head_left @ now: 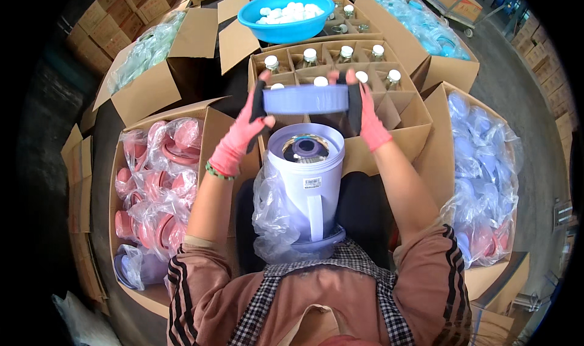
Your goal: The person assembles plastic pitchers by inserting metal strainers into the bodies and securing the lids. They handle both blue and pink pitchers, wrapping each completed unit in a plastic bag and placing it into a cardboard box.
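Level in front of me, a lilac plastic ring (306, 99), slightly blurred, is held between my hands. My left hand (248, 112), in a pink and black fingerless glove, grips its left side. On its right side my right hand (360, 109), gloved alike, has its fingers closed. Just below and apart from the ring stands a pale lilac vacuum jug (304, 194) between my knees. Its handle faces me, and a shiny mirrored liner (307, 146) shows in its open top. Crumpled clear plastic film (274, 209) clings to the jug's left side.
Ahead, a divided carton (359, 142) holds white-capped glass bottles. Behind it sits a blue basin (286, 33) of white caps. Cartons of bagged pink parts (161, 182) and lilac parts (480, 163) flank me; green (149, 51) and turquoise parts (420, 27) lie farther off.
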A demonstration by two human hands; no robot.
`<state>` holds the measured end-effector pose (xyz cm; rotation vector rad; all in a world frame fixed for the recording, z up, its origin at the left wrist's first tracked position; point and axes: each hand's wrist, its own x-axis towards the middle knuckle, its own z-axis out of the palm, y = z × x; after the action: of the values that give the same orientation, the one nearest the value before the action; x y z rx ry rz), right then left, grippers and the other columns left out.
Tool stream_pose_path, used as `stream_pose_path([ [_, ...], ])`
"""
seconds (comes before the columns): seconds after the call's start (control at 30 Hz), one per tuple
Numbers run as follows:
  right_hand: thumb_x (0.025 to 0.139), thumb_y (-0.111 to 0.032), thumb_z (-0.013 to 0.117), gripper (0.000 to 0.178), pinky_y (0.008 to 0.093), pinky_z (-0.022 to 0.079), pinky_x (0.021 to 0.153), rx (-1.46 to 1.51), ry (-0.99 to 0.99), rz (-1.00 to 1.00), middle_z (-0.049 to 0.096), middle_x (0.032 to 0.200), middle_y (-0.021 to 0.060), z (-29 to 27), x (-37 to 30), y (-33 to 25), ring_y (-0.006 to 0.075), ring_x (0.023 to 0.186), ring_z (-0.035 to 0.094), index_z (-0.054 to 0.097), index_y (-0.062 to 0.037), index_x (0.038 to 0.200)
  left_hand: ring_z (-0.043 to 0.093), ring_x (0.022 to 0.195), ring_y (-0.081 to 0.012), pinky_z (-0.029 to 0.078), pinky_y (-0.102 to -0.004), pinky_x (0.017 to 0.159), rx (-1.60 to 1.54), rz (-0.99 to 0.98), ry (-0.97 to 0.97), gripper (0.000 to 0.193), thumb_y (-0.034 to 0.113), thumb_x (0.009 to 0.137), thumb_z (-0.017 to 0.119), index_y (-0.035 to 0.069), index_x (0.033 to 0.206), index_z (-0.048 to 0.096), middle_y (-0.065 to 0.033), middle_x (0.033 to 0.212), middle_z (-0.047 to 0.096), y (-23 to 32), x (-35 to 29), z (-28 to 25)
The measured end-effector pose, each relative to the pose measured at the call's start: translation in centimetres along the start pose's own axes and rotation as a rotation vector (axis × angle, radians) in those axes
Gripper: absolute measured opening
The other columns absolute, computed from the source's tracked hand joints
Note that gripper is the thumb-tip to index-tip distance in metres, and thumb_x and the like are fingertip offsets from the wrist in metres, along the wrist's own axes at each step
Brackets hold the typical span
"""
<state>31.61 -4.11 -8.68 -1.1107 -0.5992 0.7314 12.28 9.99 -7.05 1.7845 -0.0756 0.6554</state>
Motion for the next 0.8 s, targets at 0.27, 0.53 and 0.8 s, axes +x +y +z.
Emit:
stream_pose_path([
  [0.27, 0.084, -0.029, 0.050, 0.041, 0.0246, 0.036, 0.086, -0.077, -0.136, -0.079, 0.054, 0.104, 0.0065, -1.0, -5.9, 3.6, 0.0119, 0.097, 0.047, 0.050, 0.0028, 0.110, 0.034, 0.117, -0.0302, 0.025, -0.0377, 0.097, 0.305, -0.073, 0.097, 0.047, 0.026, 0.081, 0.046, -0.004, 0.117, 0.037, -0.0192, 0.125, 0.036, -0.6, -5.3, 2.9],
  [0.53, 0.081, -0.019, 0.050, 0.035, 0.0241, 0.034, 0.086, -0.036, -0.263, -0.060, 0.052, 0.104, 0.0057, -0.8, -4.9, 3.6, 0.0125, 0.097, 0.045, 0.049, 0.0017, 0.109, 0.041, 0.109, -0.0293, 0.030, -0.0365, 0.093, 0.363, -0.082, 0.153, 0.042, 0.030, 0.084, 0.043, -0.004, 0.108, 0.044, -0.0183, 0.117, 0.042, -0.3, -6.3, 2.7],
  [0.8, 0.085, -0.028, 0.049, 0.042, 0.0264, 0.036, 0.086, -0.047, 0.143, -0.013, 0.049, 0.111, 0.0065, 0.8, -5.0, 3.2, 0.0134, 0.103, 0.044, 0.043, -0.0002, 0.116, 0.038, 0.111, -0.0233, 0.025, -0.0338, 0.096, 0.159, 0.004, 0.208, 0.063, 0.050, 0.083, 0.043, -0.003, 0.116, 0.036, -0.0140, 0.115, 0.042, -1.7, -4.2, 2.4],
])
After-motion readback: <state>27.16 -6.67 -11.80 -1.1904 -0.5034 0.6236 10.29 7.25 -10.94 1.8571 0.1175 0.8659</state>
